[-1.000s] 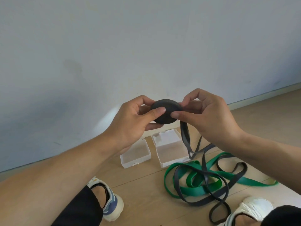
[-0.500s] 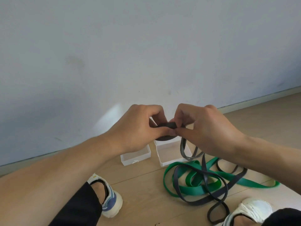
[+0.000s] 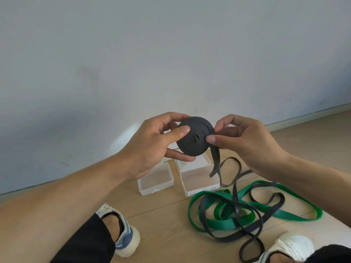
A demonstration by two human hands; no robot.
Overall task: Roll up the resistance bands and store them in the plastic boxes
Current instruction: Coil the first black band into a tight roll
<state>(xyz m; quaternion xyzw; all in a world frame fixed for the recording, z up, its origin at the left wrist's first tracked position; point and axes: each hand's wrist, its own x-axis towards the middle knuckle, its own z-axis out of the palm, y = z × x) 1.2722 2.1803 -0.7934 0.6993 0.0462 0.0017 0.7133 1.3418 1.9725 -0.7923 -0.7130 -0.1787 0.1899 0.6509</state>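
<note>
Matt black rubbery band (image 3: 193, 138), clear plastic boxes (image 3: 199, 179), wood-look floor (image 3: 167, 230)

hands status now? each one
Left hand: closed on the black roll, thumb on its face, fingers behind.
Right hand: closed, pinching the roll's right edge where the loose tail hangs off.

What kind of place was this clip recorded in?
Probably an indoor room, maybe at home: the person sits on a wood-look floor against a plain painted wall with a baseboard. Nothing shows which room.
</note>
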